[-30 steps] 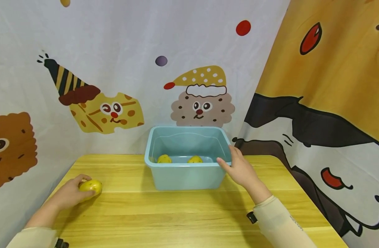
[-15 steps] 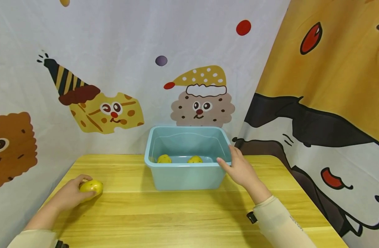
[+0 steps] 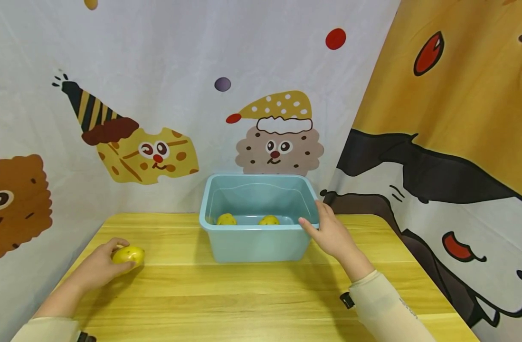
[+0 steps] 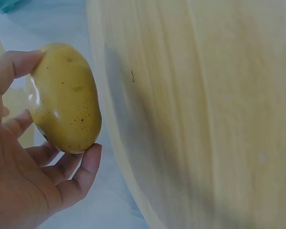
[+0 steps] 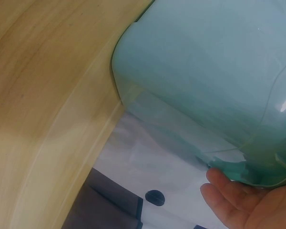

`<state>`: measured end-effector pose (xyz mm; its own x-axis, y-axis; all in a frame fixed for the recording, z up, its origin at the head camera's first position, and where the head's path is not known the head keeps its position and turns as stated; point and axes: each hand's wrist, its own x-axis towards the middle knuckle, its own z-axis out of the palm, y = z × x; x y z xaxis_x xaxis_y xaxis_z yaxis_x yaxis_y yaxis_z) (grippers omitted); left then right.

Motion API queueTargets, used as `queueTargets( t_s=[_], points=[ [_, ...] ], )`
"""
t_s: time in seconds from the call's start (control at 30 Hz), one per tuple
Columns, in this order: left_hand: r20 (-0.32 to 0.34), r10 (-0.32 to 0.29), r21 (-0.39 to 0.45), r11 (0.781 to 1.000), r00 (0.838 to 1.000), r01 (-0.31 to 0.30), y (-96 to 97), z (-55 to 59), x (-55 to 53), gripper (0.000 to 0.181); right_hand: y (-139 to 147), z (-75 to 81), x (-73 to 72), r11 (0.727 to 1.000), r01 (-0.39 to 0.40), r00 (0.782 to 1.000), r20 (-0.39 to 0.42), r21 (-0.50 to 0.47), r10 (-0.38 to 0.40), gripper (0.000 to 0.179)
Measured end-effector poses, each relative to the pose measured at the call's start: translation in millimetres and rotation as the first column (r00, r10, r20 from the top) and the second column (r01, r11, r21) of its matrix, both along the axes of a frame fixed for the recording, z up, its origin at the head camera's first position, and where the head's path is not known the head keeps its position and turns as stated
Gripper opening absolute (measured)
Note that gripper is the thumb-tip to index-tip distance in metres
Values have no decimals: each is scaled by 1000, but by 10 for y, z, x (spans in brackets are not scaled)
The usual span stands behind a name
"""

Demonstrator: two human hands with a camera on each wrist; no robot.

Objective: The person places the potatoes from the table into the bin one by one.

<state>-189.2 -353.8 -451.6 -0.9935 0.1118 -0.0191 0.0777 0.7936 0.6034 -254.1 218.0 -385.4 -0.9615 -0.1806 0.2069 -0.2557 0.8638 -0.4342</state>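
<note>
In the head view my left hand (image 3: 96, 266) holds a yellow potato (image 3: 131, 255) above the table's left side. The left wrist view shows the thumb on one end of the speckled potato (image 4: 66, 100) and fingertips on the other. A light blue plastic bin (image 3: 258, 244) stands at the table's far middle. My right hand (image 3: 331, 232) grips its front right corner, thumb over the front rim and fingers along the side. Fingertips of the right hand (image 5: 248, 200) curl at the rim in the right wrist view. Two more potatoes, one left (image 3: 226, 219) and one right (image 3: 269, 219), lie inside, partly hidden by the front wall.
The wooden table (image 3: 226, 299) has rounded far corners and its left edge runs close to my left hand. A cartoon-printed curtain (image 3: 179, 71) hangs right behind the table and along both sides.
My left hand has shifted slightly to the right with the potato in its fingers. The right hand and the bin have stayed in place.
</note>
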Motion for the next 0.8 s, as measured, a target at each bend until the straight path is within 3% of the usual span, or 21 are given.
queueTargets(
  t_s=[0.5, 0.8],
  points=[
    [-71, -6, -4, 1000, 997, 6, 84, 75, 60, 68, 3, -12, -1, 1000, -2, 1000, 2, 1, 2, 98],
    [-98, -15, -10, 1000, 995, 14, 168, 174, 54, 67, 5, -1, 0, 1000, -6, 1000, -8, -1, 6, 98]
  ],
)
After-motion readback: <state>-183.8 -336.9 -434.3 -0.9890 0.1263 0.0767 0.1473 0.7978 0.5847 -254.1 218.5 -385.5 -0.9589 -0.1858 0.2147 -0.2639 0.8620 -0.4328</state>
